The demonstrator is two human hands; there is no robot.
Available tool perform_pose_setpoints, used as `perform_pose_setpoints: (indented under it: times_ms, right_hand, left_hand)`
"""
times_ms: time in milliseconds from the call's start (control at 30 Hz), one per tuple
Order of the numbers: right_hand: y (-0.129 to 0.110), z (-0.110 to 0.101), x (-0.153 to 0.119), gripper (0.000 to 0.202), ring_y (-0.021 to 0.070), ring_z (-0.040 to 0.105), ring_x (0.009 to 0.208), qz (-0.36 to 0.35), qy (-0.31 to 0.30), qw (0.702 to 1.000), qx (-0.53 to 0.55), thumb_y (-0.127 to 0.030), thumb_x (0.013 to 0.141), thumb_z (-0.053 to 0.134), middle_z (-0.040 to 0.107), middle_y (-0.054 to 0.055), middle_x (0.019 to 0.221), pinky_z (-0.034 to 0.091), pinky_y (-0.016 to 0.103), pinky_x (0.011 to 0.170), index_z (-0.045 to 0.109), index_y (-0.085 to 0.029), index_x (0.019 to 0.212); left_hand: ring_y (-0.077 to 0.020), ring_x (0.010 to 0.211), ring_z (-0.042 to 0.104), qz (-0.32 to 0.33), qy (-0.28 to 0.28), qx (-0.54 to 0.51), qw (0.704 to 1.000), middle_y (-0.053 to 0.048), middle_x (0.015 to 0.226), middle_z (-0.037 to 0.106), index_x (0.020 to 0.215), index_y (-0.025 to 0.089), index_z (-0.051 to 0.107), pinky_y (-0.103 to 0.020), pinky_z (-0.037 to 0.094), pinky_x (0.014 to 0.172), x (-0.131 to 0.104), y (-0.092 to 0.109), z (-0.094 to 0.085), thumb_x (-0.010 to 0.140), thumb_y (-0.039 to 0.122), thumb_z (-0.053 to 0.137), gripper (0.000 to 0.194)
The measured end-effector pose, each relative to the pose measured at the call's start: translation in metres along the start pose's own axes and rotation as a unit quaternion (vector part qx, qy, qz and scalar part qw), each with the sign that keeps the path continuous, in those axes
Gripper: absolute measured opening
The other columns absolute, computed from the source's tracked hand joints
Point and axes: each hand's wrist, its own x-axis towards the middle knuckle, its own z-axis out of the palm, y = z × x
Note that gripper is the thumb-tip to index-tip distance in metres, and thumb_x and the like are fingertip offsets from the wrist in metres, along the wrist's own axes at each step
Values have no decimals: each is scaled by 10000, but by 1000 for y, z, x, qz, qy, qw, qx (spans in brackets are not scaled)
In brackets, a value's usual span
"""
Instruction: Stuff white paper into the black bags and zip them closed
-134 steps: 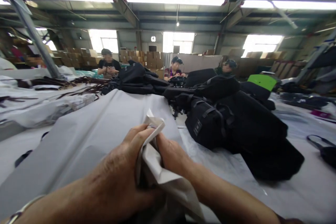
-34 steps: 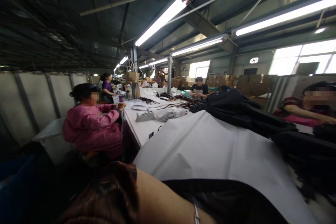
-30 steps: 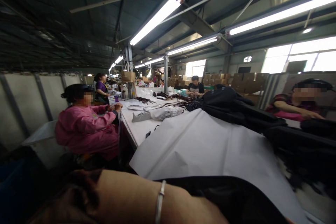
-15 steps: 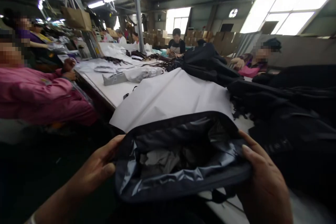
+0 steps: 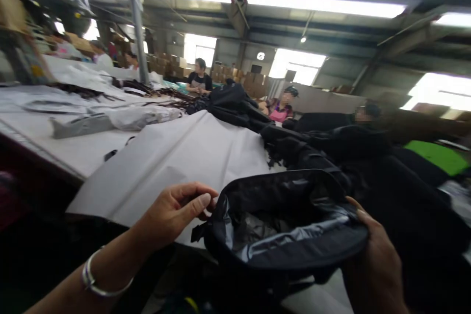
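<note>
A black bag [image 5: 305,255] with a shiny dark lining faces me, its mouth wide. Inside lies crumpled greyish material [image 5: 255,227] that I cannot make out clearly. My right hand [image 5: 379,250] grips the bag's right side, fingers behind the rim and partly hidden. At the left rim is my left hand [image 5: 176,211], loosely curled with thumb and fingers apart; its fingertips are close to the edge and do not grip it. A small black strap end [image 5: 198,232] sticks out below those fingertips. A large white sheet [image 5: 176,152] spreads over the table behind the bag.
Black bags and fabric [image 5: 397,191] are heaped along the right, with a bright green piece [image 5: 437,157] beyond. Plastic wrapping [image 5: 136,117] and dark straps lie on the white table [image 5: 69,149] at left. Several people work across the table, one in a dark top [image 5: 199,81].
My view has swung to the right, and the co-worker in pink has mostly left it. My left hand has let go of the bag's left rim; the right keeps hold.
</note>
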Motion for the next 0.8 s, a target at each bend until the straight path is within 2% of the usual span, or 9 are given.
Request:
perform_pose_setpoints:
  times_ms: [100,200,267,367,467,533,667,733,800]
  right_hand:
    - [13,-17,-2,514,319,692,1010,8,73,997,-9,-446,764,697,741,83,1096,583,418,816,706,-174,1200]
    - [25,-25,-5,525,300,710,970,56,104,992,32,-479,793,675,743,93,1060,593,392,801,692,-147,1199]
    - [28,-27,-7,552,286,715,968,94,109,986,80,-482,799,678,745,97,1081,596,377,807,670,-147,1238]
    - [27,-27,-9,529,283,715,968,107,84,985,108,-454,800,679,751,110,1083,596,385,829,680,-142,1228]
    - [27,-30,-12,439,311,701,1012,70,71,991,85,-414,767,694,742,122,1110,589,409,844,727,-156,1120]
    - [26,-33,-14,394,340,660,1125,21,78,996,39,-362,693,740,719,119,1184,568,425,904,745,-173,1038]
    - [19,-39,-13,380,351,541,1310,-18,53,998,-22,-278,597,788,677,108,1279,493,413,1036,758,-172,961]
    - [14,-38,-9,368,322,588,1233,8,34,999,-13,-314,631,787,685,121,1246,519,380,967,755,-150,958]
    - [10,-35,-5,460,270,666,1021,51,26,998,23,-389,676,782,715,121,1131,546,346,813,734,-128,1052]
  left_hand:
    - [-258,1041,725,60,-76,30,995,-118,1191,734,1295,214,680,-347,633,873,11,-20,26,912,415,699,433]
    - [-287,1274,626,114,-93,122,982,-119,1400,634,1433,255,575,-388,578,1034,18,-39,45,895,367,718,568]
    - [-276,1218,652,113,-64,162,978,-123,1353,662,1415,220,585,-397,573,1032,25,-44,52,911,405,693,548]
    - [-254,1020,719,65,-52,172,982,-103,1140,761,1259,183,696,-380,586,953,36,-39,51,937,486,644,446]
    - [-245,939,730,51,-43,162,985,-72,1017,794,1093,202,773,-343,584,883,40,-29,42,891,521,694,386]
    - [-235,891,727,56,-6,158,986,-65,965,796,1027,203,787,-321,584,836,37,-25,36,837,510,752,363]
    - [-205,778,718,32,46,80,995,-63,878,787,996,181,773,-291,599,727,30,-24,32,772,470,815,368]
    - [-201,762,727,7,56,16,998,-70,896,793,1018,173,767,-296,620,718,29,-24,33,731,443,854,403]
    - [-193,769,738,-25,56,-45,997,-69,918,801,1026,176,770,-276,634,712,28,-22,34,691,414,893,428]
